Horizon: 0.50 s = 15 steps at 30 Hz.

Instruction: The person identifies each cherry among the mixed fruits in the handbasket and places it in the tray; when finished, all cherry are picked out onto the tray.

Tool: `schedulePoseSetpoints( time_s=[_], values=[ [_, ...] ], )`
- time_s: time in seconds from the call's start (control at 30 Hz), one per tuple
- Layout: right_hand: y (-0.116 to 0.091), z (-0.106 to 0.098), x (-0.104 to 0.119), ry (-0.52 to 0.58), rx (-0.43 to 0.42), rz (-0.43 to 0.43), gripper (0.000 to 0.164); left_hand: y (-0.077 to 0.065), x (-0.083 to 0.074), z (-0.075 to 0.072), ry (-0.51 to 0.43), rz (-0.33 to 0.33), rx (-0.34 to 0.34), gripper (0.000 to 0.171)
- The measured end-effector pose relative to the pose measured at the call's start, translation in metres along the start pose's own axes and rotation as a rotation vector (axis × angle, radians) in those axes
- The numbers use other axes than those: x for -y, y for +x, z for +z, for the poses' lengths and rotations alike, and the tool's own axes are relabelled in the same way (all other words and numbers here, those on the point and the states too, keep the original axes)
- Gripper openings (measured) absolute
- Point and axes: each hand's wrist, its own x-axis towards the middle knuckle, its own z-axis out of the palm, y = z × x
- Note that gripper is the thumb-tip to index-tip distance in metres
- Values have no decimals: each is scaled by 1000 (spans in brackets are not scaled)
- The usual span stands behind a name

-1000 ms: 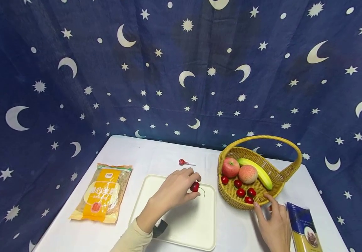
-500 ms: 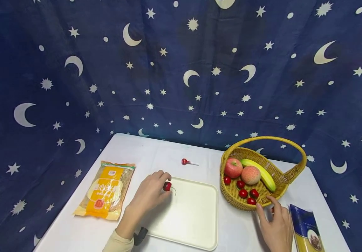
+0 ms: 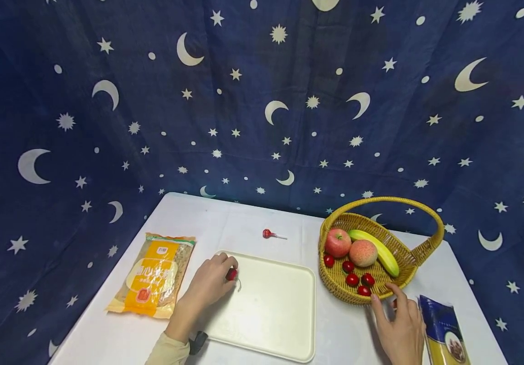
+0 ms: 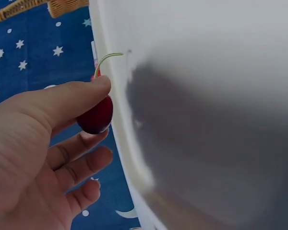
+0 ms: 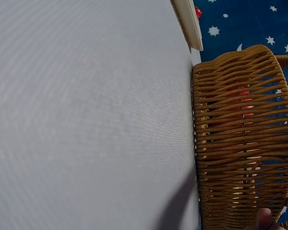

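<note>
My left hand (image 3: 211, 280) pinches a dark red cherry (image 4: 97, 117) between thumb and fingers, its thin curved stem sticking out past the thumb. It hovers over the left part of a cream rectangular tray (image 3: 271, 309). In the left wrist view the other fingers spread loosely below the cherry. At the right, my right hand (image 3: 398, 324) has thumb and index finger at the near rim of a wicker basket (image 3: 344, 293). Inside the basket lie an apple (image 3: 338, 243), a peach (image 3: 363, 253), a banana (image 3: 382, 256) and several cherries (image 3: 352, 280).
A red lollipop (image 3: 268, 233) lies behind the tray. To the left is an orange-and-clear food bag (image 3: 152, 276); a blue-and-yellow packet (image 3: 444, 329) lies right of my right hand. A starry blue cloth (image 3: 243, 101) hangs behind the white table (image 3: 184, 213).
My left hand has carried the cherry leftward across the tray, from its right part to its left part. The right hand stays at the basket rim. The head view has shifted slightly.
</note>
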Motion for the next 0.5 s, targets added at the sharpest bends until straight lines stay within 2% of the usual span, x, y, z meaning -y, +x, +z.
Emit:
schedulePoseSetpoints(
  time_s=[0.17,0.5],
  values=[
    [0,-1,0,-1,-5,-5,58,-2,-1,4,-40,-12,49,31],
    [0,1,-1,-1,-13,-10,56,-7,-2,4,-28,-12,64,38]
  ],
)
